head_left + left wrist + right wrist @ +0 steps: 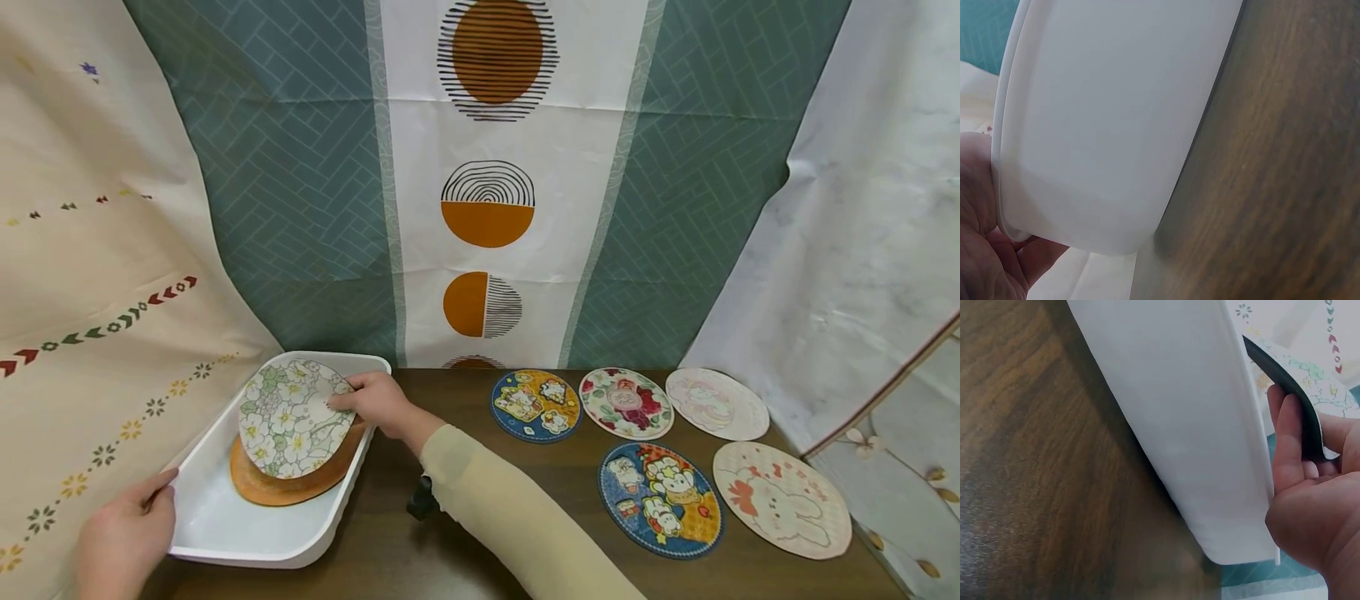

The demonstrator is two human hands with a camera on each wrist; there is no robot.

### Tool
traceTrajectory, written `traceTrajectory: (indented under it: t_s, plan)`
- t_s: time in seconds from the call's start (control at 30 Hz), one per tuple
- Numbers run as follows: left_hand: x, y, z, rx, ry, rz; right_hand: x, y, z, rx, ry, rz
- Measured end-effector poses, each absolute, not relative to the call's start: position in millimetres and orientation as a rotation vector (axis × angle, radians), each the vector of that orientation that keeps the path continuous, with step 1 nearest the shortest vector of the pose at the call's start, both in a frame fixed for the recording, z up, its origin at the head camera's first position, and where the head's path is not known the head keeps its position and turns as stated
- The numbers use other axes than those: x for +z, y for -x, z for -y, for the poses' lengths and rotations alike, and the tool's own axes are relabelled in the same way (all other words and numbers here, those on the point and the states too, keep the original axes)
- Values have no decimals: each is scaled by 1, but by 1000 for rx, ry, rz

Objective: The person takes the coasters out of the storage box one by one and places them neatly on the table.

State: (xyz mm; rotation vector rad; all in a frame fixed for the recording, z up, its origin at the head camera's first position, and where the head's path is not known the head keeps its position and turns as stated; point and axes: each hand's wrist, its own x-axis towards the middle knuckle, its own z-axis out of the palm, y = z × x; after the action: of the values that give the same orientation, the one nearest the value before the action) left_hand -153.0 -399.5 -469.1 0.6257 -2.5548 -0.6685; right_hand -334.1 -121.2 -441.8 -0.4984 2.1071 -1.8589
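Observation:
At the left stands a white plastic basin (pixel 247 533), with my left hand (pixel 127 529) gripping its near-left rim. In the left wrist view my thumb lies along one side of that rim and fingers curl under the other. My right hand (pixel 378 404) pinches the edge of a round floral mat (pixel 288 417), white with green leaves and yellow-centred flowers. The mat is tilted over the basin, and its black backing (pixel 1285 381) shows in the right wrist view. Beneath it, an orange-brown round mat (pixel 277 492) lies in the basin, partly covered.
On the brown wooden table (pixel 405 542), several round mats lie to the right: a blue-and-orange cartoon one (pixel 536 406), a rose-patterned one (pixel 626 404), a pale pink one (pixel 716 404), a larger blue cartoon one (pixel 660 500) and a rabbit one (pixel 780 500). Patterned cloths hang around the table.

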Motion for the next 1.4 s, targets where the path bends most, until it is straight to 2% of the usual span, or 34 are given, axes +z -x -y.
traceTrajectory:
  t_s: [0.27,0.6,1.4]
  plan:
    - [-468,157,399,-710,-715,2584,-447,338,108,-1969,437,-1912]
    - [-470,156,400,-693,-686,2575,-447,338,82,-2005,429,-1779]
    - [-470,156,401,-685,-689,2581,-447,337,-4,-2059,404,-1686]
